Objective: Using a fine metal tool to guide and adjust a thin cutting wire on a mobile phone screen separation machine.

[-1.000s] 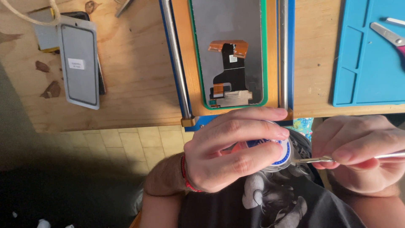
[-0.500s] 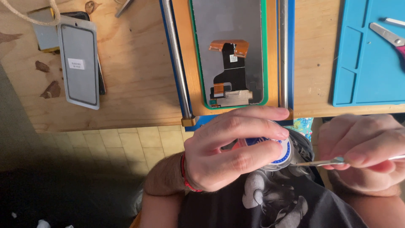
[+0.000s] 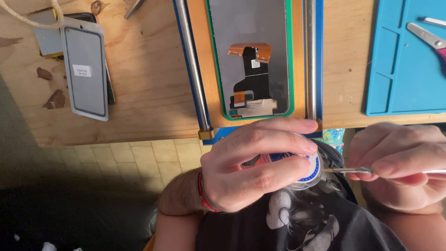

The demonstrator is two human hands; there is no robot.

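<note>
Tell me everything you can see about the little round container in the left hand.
The round container is small and flat, with clear plastic walls and a blue and white label. Most of it is hidden by the left hand, whose fingers wrap over it. It is held above the lap, below the table edge. The tweezers in the right hand touch its rim.

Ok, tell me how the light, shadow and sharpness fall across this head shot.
Head view: warm, strong light on the wooden table, with a glossy streak down the metal rod; the tiled floor falls away into deep shadow toward the lower left. The left hand and right hand are evenly lit and fairly sharp, and the phone screen panel is crisp; no marked motion blur.
</note>
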